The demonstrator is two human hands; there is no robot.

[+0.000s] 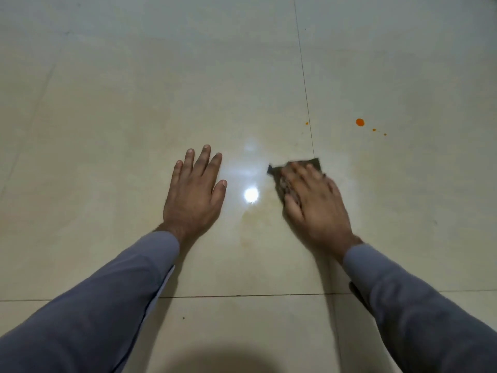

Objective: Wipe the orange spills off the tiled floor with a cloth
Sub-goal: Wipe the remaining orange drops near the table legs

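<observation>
My right hand [313, 200] presses flat on a dark brownish cloth [285, 179] lying on the cream tiled floor [134, 117]; only the cloth's far edge and left side show past the fingers. My left hand [195, 192] rests palm down on the tile, fingers spread and straight, holding nothing. A round orange spill [359, 122] lies farther off to the right, with two tiny drops [374, 129] trailing beside it. Another small orange drop [306, 123] sits near the grout line. A faint yellowish smear [254, 219] marks the tile between my hands.
A dark grout line [305, 84] runs away from me just beyond the cloth, and another [242, 295] crosses under my forearms. A bright light reflection [251, 195] glares on the tile between my hands. Both arms wear grey-blue sleeves.
</observation>
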